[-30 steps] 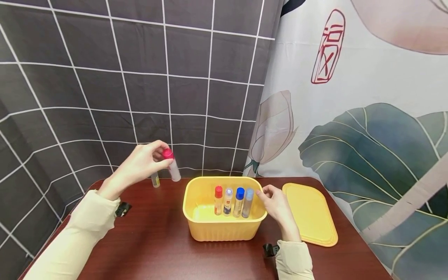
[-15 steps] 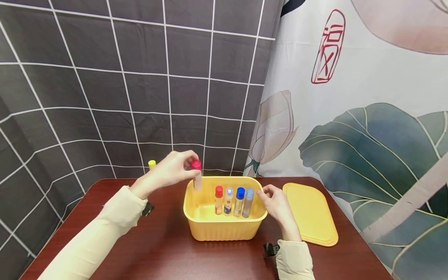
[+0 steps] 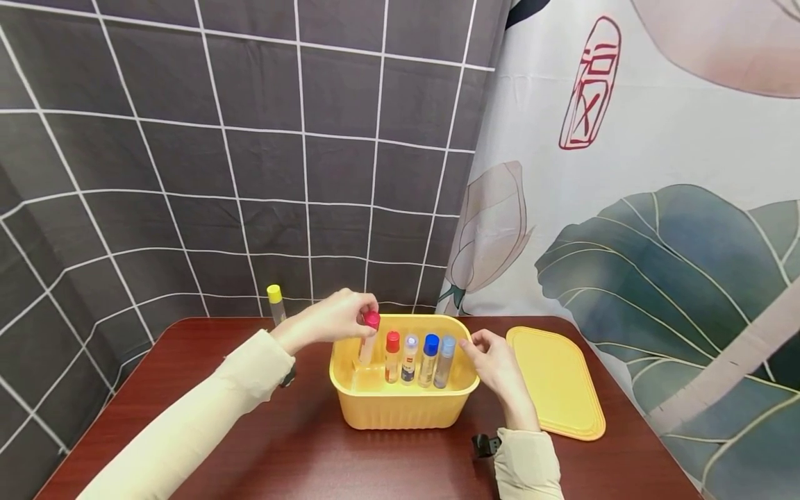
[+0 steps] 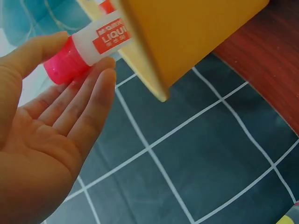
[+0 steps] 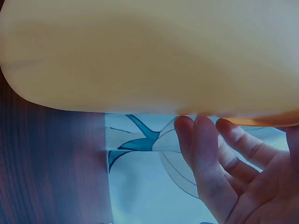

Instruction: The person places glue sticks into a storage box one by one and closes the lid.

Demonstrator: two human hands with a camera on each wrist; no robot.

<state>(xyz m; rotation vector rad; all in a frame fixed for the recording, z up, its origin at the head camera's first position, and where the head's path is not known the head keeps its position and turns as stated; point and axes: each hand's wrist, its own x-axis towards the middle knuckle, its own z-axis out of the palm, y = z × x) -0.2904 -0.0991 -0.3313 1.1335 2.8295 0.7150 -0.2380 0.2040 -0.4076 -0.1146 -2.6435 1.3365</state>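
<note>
In the head view, my left hand [image 3: 334, 321] pinches the pink cap of a clear liquid glue bottle [image 3: 367, 349]. The bottle leans slightly, its lower end inside the left part of a yellow plastic box [image 3: 400, 413]. Its red label with "LIQUI" shows in the left wrist view, where the glue bottle [image 4: 103, 39] passes over the rim between thumb and fingers. To its right several glue bottles stand in a row: red-capped [image 3: 392, 357], pale-capped [image 3: 409, 360], blue-capped [image 3: 428, 361] and light-blue-capped [image 3: 444, 362]. My right hand [image 3: 496, 364] grips the box's right rim with its fingertips.
A yellow-capped bottle [image 3: 276, 304] stands at the table's back left, partly behind my left wrist. Flat on the right lies a yellow lid [image 3: 556, 382]. Behind the brown table [image 3: 300, 451] hang a grey gridded curtain [image 3: 262, 167] and a printed white one [image 3: 519, 118].
My left hand has carried the pink-capped glue bottle rightward from outside the box, over its left rim and down into it. The right hand has stayed at the right rim.
</note>
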